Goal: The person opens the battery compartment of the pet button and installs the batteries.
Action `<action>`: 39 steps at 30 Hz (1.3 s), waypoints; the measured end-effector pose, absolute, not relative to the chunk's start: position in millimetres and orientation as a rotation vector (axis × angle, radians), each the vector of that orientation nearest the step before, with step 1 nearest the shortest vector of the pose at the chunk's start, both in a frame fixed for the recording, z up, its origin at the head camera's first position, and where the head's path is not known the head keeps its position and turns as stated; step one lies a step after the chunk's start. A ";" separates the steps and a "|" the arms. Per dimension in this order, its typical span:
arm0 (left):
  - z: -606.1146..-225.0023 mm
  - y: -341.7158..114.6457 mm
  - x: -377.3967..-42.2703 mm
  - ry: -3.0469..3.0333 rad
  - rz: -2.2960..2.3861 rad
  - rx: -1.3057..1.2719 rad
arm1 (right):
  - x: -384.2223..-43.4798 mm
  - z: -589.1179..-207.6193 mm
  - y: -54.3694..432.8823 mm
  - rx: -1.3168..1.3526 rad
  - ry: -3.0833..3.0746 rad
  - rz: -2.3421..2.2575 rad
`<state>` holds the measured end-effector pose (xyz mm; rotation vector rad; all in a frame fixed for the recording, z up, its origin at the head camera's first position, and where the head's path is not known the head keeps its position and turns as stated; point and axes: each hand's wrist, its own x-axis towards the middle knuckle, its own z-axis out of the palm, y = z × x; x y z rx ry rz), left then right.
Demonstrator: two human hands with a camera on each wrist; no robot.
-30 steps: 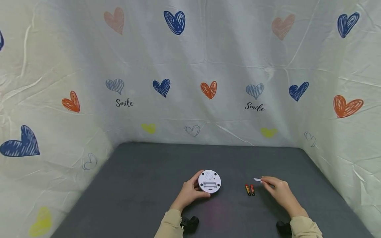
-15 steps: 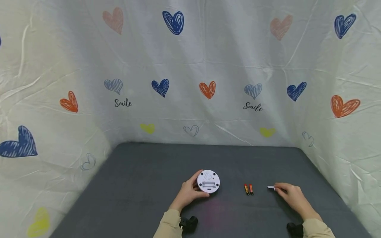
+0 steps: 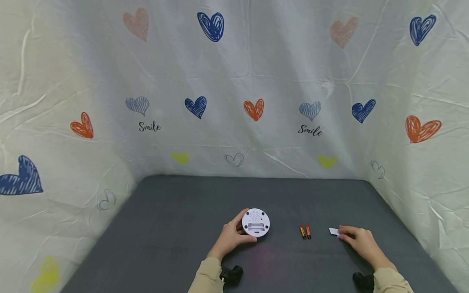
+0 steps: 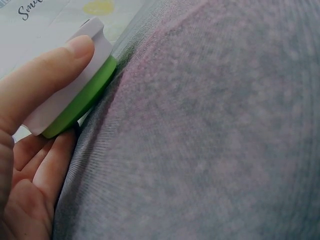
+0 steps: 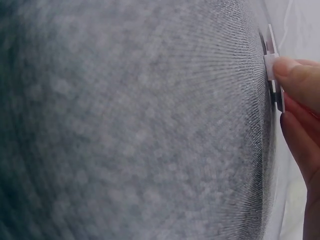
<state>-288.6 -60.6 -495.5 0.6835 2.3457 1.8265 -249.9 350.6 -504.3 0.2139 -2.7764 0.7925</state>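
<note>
My left hand grips a round white device by its left side, thumb on one edge. Its underside faces the head camera and shows small dark feet, a cluster of holes and an uncovered battery compartment without batteries. From the left wrist view, a green band runs along the device. To the right, my right hand pinches a small white battery cover between thumb and fingers, low over the table. In the right wrist view the cover appears nearly edge-on, with a tab under the thumb.
A pair of red, yellow and black batteries, a left one and a right one, lie side by side between the hands. The dark grey table is enclosed by a white curtain printed with hearts.
My right hand has moved right, away from the batteries, with the cover. The cover has turned from edge-on to show more of its flat face. My left hand keeps its grip on the device.
</note>
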 end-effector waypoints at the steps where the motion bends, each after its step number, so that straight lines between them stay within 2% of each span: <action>1: -495.3 -60.9 -288.4 2.345 1.827 0.683 | -249.5 -504.2 350.6 0.202 -2.784 0.803; 13: -497.0 -61.5 -288.5 2.357 1.814 0.674 | -248.0 -504.6 345.5 0.087 -2.735 0.916; 23: -495.6 -61.4 -288.1 2.345 1.824 0.679 | -257.3 -494.0 313.6 0.069 -2.622 1.312; 33: -495.3 -61.1 -288.4 2.339 1.828 0.669 | -270.1 -499.7 280.5 0.062 -2.673 1.478; 39: -493.9 -60.7 -287.4 2.339 1.825 0.668 | -272.4 -503.9 272.0 0.019 -2.717 1.419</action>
